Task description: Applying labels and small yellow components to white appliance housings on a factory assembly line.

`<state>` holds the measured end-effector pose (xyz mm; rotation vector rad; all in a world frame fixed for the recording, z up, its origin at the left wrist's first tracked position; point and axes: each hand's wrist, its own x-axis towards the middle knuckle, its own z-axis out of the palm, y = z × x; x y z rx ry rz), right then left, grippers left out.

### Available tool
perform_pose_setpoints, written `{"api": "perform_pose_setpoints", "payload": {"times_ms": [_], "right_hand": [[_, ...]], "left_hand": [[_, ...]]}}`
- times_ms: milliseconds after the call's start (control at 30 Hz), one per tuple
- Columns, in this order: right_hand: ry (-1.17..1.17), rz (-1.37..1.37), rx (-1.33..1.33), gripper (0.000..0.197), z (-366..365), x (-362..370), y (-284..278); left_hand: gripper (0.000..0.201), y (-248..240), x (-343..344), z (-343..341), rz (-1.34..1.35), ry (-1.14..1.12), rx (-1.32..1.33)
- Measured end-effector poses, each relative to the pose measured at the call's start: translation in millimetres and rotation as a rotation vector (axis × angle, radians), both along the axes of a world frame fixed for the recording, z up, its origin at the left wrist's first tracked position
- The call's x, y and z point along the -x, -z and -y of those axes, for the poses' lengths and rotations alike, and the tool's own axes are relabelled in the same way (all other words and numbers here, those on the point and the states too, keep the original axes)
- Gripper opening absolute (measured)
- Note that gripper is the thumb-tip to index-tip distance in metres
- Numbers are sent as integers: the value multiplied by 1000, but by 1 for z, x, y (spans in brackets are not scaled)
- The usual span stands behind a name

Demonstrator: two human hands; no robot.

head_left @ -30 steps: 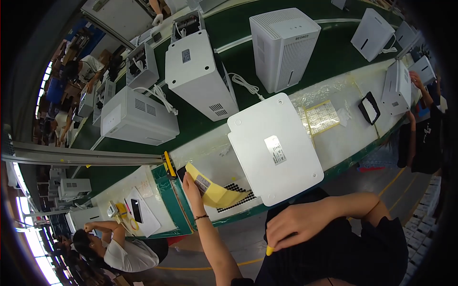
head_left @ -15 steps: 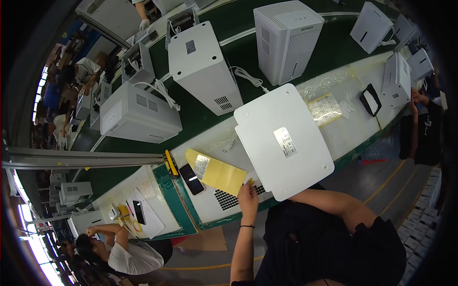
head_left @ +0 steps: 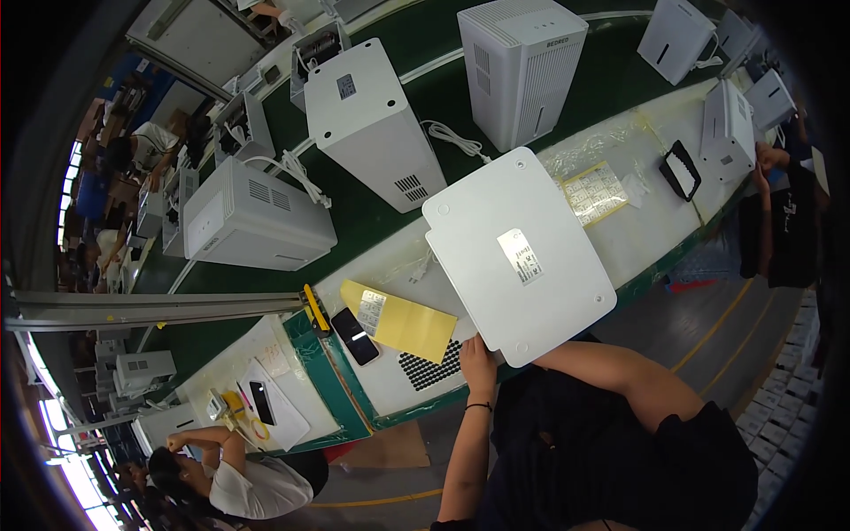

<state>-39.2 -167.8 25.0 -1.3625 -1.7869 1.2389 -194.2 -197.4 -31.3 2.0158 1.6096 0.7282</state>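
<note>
A white box-shaped appliance (head_left: 518, 257) stands on the workbench in front of me, its flat labelled face turned up toward me. My left hand (head_left: 479, 361) rests against its near left corner, fingers on the edge. My right forearm reaches in from the right, and my right hand is hidden under the appliance's near edge. Left of the appliance, a yellow sheet (head_left: 405, 321) with a white label lies flat on the bench. It partly covers a black dotted mat (head_left: 428, 369), and a black phone (head_left: 354, 336) lies beside it.
Several more white appliances (head_left: 372, 124) stand or lie on the green conveyor (head_left: 443, 88) beyond the bench. A yellow label sheet (head_left: 595, 192) and a black handle (head_left: 680, 170) lie at the right. Another person (head_left: 226, 469) sits at the lower left, and one stands at the right edge (head_left: 784, 212).
My left hand laid the yellow sheet on the bench and moved right to the appliance's corner. My right hand left my lap and went under the appliance's edge.
</note>
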Motion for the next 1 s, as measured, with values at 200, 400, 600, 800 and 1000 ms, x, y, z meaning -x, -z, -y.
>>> {"api": "perform_pose_setpoints", "payload": {"times_ms": [200, 400, 600, 800, 1000], "right_hand": [[-53, -18, 101, 39, -11, 14, -10], [-91, -23, 201, 39, -12, 19, -19], [-308, 421, -548, 9, 8, 29, -111], [-366, -65, -770, 16, 6, 13, -244], [75, 67, -985, 17, -51, -34, -301]], "left_hand": [[29, -13, 2, -8, -13, -39, 64], [26, -31, 34, 0, -58, -327, 58], [21, -15, 45, 8, -237, -58, -62], [18, -5, 39, 5, -403, 27, -181], [5, -10, 37, 6, -344, -42, -113]]}}
